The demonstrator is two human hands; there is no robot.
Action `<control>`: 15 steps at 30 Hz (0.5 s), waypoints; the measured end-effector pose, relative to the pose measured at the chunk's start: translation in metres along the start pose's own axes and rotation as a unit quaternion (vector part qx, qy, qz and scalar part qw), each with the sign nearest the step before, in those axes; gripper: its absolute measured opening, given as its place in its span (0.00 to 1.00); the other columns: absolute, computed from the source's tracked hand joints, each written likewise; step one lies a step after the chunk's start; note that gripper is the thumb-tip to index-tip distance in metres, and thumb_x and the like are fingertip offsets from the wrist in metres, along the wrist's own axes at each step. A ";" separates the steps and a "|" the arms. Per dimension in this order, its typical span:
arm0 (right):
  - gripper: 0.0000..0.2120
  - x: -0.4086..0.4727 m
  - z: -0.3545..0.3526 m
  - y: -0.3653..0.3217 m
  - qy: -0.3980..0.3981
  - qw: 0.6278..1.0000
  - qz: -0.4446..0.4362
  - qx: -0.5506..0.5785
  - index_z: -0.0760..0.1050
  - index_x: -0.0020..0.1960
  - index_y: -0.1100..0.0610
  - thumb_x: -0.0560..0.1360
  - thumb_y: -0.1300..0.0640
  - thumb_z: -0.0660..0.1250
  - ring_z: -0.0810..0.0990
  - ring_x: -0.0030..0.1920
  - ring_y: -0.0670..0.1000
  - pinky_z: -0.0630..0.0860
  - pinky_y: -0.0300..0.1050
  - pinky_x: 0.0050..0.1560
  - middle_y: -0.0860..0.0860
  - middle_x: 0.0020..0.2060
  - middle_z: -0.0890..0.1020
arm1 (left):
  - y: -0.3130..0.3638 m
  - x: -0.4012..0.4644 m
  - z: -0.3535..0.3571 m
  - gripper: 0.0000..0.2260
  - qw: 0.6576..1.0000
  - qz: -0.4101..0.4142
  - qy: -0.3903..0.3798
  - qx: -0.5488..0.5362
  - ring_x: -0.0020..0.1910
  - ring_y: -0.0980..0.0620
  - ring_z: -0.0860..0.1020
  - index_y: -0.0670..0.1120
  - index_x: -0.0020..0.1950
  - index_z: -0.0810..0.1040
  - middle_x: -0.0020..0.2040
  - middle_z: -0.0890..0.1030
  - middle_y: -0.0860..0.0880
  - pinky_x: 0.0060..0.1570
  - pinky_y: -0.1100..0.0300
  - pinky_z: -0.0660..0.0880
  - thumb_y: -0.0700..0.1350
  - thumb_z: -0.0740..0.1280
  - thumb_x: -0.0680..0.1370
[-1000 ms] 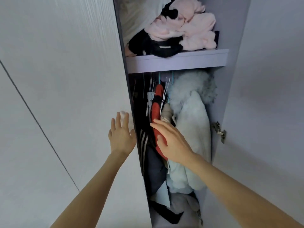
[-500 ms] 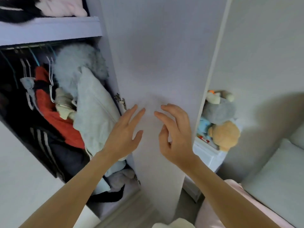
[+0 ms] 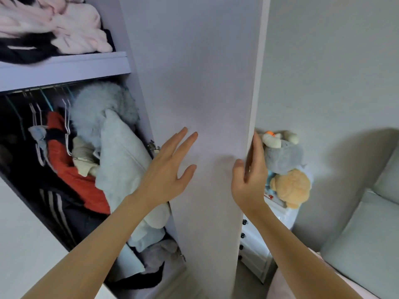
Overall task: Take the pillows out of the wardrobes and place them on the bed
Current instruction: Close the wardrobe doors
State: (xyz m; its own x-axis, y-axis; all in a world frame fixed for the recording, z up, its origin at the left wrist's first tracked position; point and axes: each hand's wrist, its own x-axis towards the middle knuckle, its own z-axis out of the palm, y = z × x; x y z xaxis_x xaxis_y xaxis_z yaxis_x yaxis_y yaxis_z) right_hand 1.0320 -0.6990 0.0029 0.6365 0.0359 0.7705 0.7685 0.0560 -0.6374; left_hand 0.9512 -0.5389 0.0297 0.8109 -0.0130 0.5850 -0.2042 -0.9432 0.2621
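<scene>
left hand [image 3: 167,171]: fingers spread, nothing in it, hovering in front of the wardrobe door [image 3: 200,83]
right hand [image 3: 250,180]: fingers hooked round the door's outer edge, thumb on the front
pillow [image 3: 123,152]: pale one, wedged upright inside the open wardrobe, just beside the hanging clothes [image 3: 64,147]

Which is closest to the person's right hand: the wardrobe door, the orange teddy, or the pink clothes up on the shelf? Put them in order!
From the right hand, in the head view:
1. Wardrobe door: the fingers wrap its edge.
2. Orange teddy: just right of the hand, on the white drawers.
3. Pink clothes: far up left, on the shelf.
</scene>
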 end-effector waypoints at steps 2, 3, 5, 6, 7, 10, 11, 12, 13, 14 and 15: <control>0.26 -0.009 0.004 -0.005 -0.029 0.999 -0.022 0.031 0.59 0.69 0.64 0.72 0.58 0.53 0.69 0.64 0.45 0.67 0.40 0.65 0.51 0.63 0.71 | -0.002 -0.007 -0.014 0.27 1.000 -0.009 0.012 -0.013 0.73 0.60 0.51 0.58 0.73 0.50 0.75 0.52 0.56 0.70 0.60 0.54 0.57 0.54 0.75; 0.26 -0.014 0.007 -0.008 -0.044 0.997 -0.036 0.042 0.58 0.69 0.64 0.73 0.58 0.53 0.69 0.65 0.45 0.67 0.42 0.65 0.49 0.63 0.71 | -0.002 -0.010 -0.020 0.27 0.999 -0.016 0.021 -0.023 0.73 0.59 0.52 0.59 0.73 0.50 0.75 0.54 0.55 0.70 0.61 0.54 0.58 0.55 0.75; 0.25 -0.024 0.016 -0.016 -0.077 0.992 -0.072 0.068 0.57 0.69 0.65 0.75 0.56 0.53 0.69 0.63 0.45 0.67 0.42 0.64 0.46 0.60 0.70 | -0.001 -0.017 -0.036 0.25 0.997 -0.036 0.047 -0.045 0.74 0.57 0.56 0.60 0.71 0.51 0.75 0.58 0.52 0.70 0.61 0.55 0.58 0.55 0.75; 0.24 -0.028 0.021 -0.020 -0.094 0.988 -0.089 0.085 0.58 0.69 0.64 0.76 0.54 0.53 0.68 0.63 0.46 0.67 0.43 0.64 0.46 0.60 0.70 | 0.001 -0.021 -0.043 0.24 0.995 -0.046 0.057 -0.062 0.74 0.56 0.57 0.60 0.70 0.52 0.75 0.59 0.51 0.71 0.61 0.55 0.58 0.55 0.76; 0.23 -0.031 0.026 -0.024 -0.112 0.983 -0.103 0.101 0.58 0.69 0.63 0.78 0.52 0.53 0.68 0.63 0.47 0.67 0.43 0.64 0.46 0.60 0.69 | 0.003 -0.025 -0.050 0.23 0.994 -0.053 0.066 -0.076 0.73 0.56 0.58 0.60 0.70 0.53 0.75 0.60 0.50 0.72 0.59 0.56 0.57 0.54 0.76; 0.24 -0.044 0.046 -0.035 -0.157 0.970 -0.139 0.123 0.60 0.67 0.65 0.80 0.48 0.48 0.66 0.64 0.46 0.64 0.41 0.65 0.52 0.61 0.69 | 0.003 -0.048 -0.070 0.21 0.990 -0.077 0.096 -0.074 0.72 0.57 0.60 0.57 0.70 0.56 0.73 0.62 0.52 0.72 0.57 0.58 0.55 0.53 0.77; 0.25 -0.049 0.054 -0.038 -0.171 0.966 -0.145 0.131 0.61 0.66 0.66 0.80 0.48 0.47 0.66 0.65 0.47 0.64 0.42 0.66 0.54 0.62 0.68 | 0.002 -0.055 -0.077 0.22 0.989 -0.086 0.107 -0.064 0.71 0.57 0.62 0.55 0.71 0.57 0.72 0.63 0.53 0.71 0.57 0.60 0.56 0.52 0.77; 0.26 -0.053 0.060 -0.039 -0.186 0.961 -0.150 0.138 0.61 0.66 0.67 0.80 0.48 0.47 0.67 0.66 0.49 0.64 0.44 0.67 0.57 0.63 0.68 | 0.002 -0.060 -0.082 0.23 0.988 -0.091 0.116 -0.057 0.70 0.56 0.63 0.53 0.71 0.59 0.72 0.65 0.52 0.70 0.57 0.61 0.58 0.52 0.78; 0.25 -0.058 0.071 -0.041 -0.201 0.955 -0.157 0.154 0.62 0.66 0.67 0.80 0.48 0.47 0.67 0.66 0.51 0.64 0.47 0.67 0.59 0.63 0.68 | 0.001 -0.067 -0.091 0.25 0.986 -0.097 0.128 -0.042 0.70 0.55 0.64 0.50 0.71 0.61 0.71 0.66 0.50 0.70 0.56 0.62 0.60 0.51 0.78; 0.24 -0.061 0.081 -0.042 -0.214 0.948 -0.167 0.167 0.62 0.67 0.66 0.80 0.49 0.48 0.67 0.67 0.53 0.64 0.48 0.67 0.59 0.64 0.67 | 0.001 -0.073 -0.098 0.27 0.985 -0.102 0.138 -0.031 0.69 0.53 0.65 0.47 0.71 0.63 0.71 0.68 0.48 0.70 0.54 0.62 0.62 0.50 0.77; 0.23 -0.065 0.091 -0.043 -0.226 0.941 -0.179 0.177 0.62 0.67 0.65 0.80 0.50 0.48 0.66 0.67 0.53 0.64 0.48 0.68 0.57 0.65 0.67 | 0.001 -0.078 -0.105 0.29 0.983 -0.106 0.149 -0.019 0.69 0.53 0.66 0.46 0.71 0.64 0.70 0.69 0.48 0.69 0.53 0.63 0.63 0.50 0.77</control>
State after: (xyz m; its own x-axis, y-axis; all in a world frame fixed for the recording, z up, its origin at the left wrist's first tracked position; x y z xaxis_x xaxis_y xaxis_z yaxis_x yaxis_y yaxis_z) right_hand 0.9516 -0.6132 -0.0184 0.1869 0.3671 0.9112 0.8071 0.4714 -0.3554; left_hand 0.8303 -0.5037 0.0649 0.6423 0.2863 0.7110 -0.0715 -0.9012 0.4274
